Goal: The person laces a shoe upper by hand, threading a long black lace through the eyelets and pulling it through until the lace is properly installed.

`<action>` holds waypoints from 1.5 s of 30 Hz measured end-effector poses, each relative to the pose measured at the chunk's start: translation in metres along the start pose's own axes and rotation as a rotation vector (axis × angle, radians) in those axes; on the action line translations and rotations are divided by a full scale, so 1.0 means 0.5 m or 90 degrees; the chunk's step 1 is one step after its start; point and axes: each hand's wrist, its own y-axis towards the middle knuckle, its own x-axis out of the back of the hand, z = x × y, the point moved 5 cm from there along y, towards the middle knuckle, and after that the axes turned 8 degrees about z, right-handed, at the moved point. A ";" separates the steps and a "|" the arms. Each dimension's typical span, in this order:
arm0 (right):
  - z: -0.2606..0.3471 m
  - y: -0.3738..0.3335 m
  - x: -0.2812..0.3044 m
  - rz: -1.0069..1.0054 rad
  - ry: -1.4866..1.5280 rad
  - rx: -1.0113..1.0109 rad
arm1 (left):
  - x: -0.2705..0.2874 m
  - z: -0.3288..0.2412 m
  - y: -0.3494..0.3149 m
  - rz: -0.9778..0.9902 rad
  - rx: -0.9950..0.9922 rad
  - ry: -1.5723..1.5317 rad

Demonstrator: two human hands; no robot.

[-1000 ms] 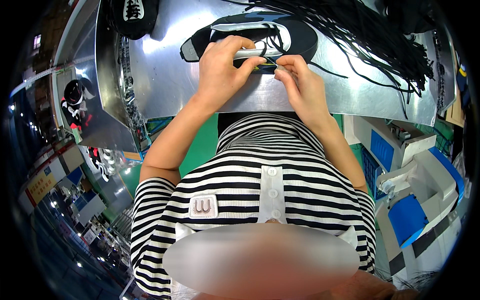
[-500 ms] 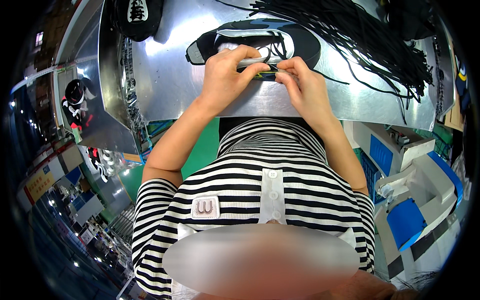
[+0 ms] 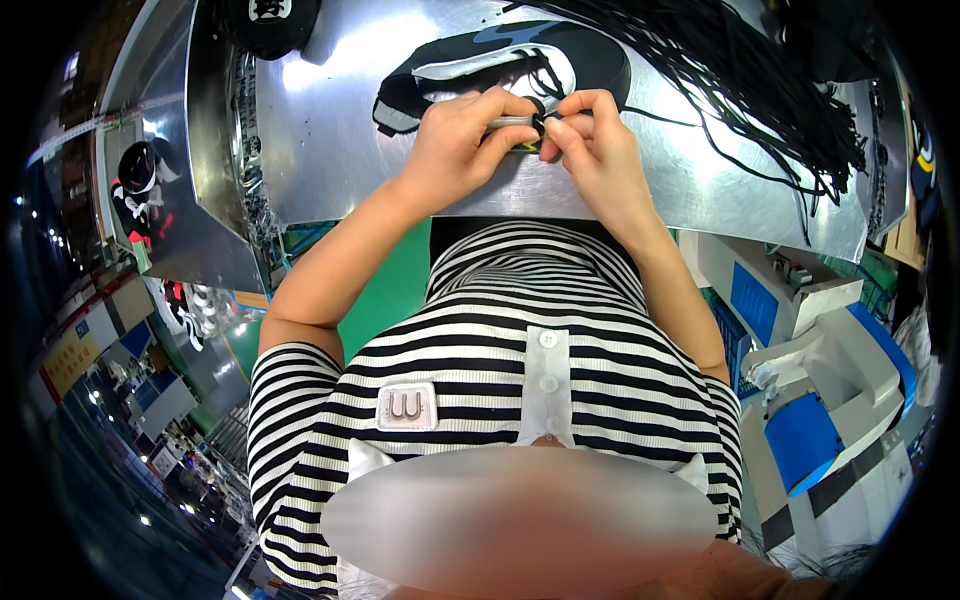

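A black sneaker (image 3: 598,68) with a white lining lies on its side on the metal table, toe to the right. Black lacing crosses part of its opening. My left hand (image 3: 460,142) is closed on the near edge of the shoe's opening, thumb and forefinger pinching beside the eyelets. Close to those fingertips, my right hand (image 3: 606,158) pinches a black shoelace (image 3: 541,122) at the same edge. The fingers partly cover the eyelets there. A loose length of lace trails right from the shoe.
A big bundle of black shoelaces (image 3: 730,85) spreads over the right side of the metal table (image 3: 330,150). Another black shoe (image 3: 268,30) is at the far left. Beyond the table's left end stands a metal panel (image 3: 205,225); grey and blue equipment (image 3: 805,440) is at the lower right.
My right fingers have moved left, closer to my left fingertips, and black lace now shows bunched between them. The shoe appears slightly tilted and higher in the picture.
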 end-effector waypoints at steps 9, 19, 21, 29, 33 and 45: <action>0.026 -0.012 -0.007 -0.048 -0.252 -0.002 | -0.003 -0.032 -0.003 0.027 -0.029 0.105; 0.006 -0.021 -0.001 -0.054 -0.223 0.022 | -0.021 -0.011 -0.016 0.080 0.056 -0.135; 0.016 -0.027 -0.001 -0.044 -0.206 0.042 | -0.019 -0.001 -0.018 0.087 0.118 -0.181; 0.026 -0.022 -0.016 -0.130 -0.330 -0.026 | -0.028 -0.039 -0.004 0.086 0.006 0.054; -0.007 -0.023 -0.017 -0.140 -0.292 0.002 | -0.036 -0.042 -0.003 0.087 -0.064 0.098; 0.085 0.007 0.028 0.128 -0.285 0.241 | -0.020 -0.104 -0.025 0.069 -0.257 0.340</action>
